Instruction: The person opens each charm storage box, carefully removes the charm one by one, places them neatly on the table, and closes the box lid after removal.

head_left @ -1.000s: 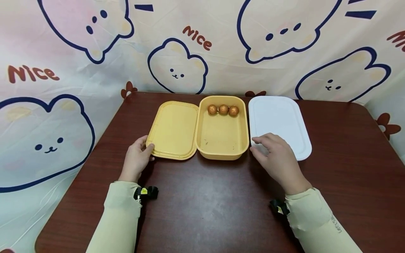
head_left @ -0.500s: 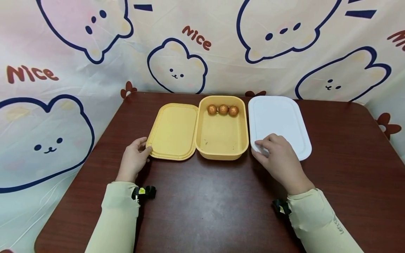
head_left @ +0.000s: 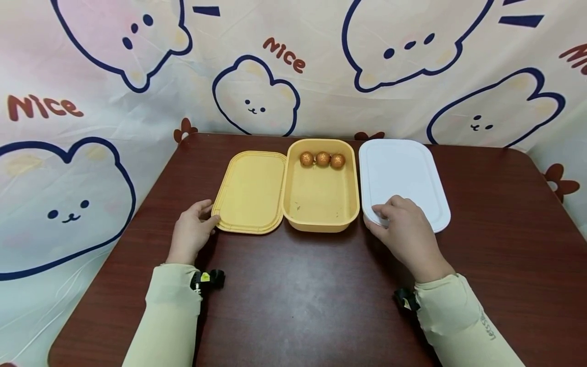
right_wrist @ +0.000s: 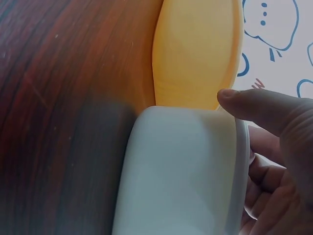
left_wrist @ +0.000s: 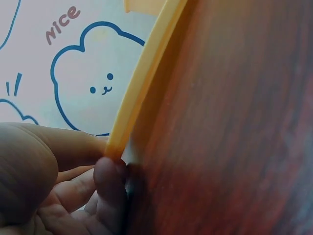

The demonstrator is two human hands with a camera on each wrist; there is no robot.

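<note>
A person's left hand (head_left: 190,232) pinched the near-left corner of a yellow lid (head_left: 249,191) between thumb and fingers at a dark red-brown table (head_left: 293,306). The right hand (head_left: 405,232) gripped the near-left corner of a white lidded box (head_left: 399,171), thumb at the rim and fingers over the top. Between the two sat an open yellow box (head_left: 321,191), three glittery bronze balls (head_left: 323,159) lined up at its far end. The yellow lid lay against the box's left side; the white one stood just beside its right.

Behind, a cartoon-bear backdrop (head_left: 321,112) carried the word "Nice" (head_left: 284,55) in red-brown letters, legible at left and centre and cut off at the right edge. Dark lettering (head_left: 488,326) on the right sleeve (head_left: 463,316) and a yellow label (head_left: 205,277) at the left wrist were too small to read reliably.
</note>
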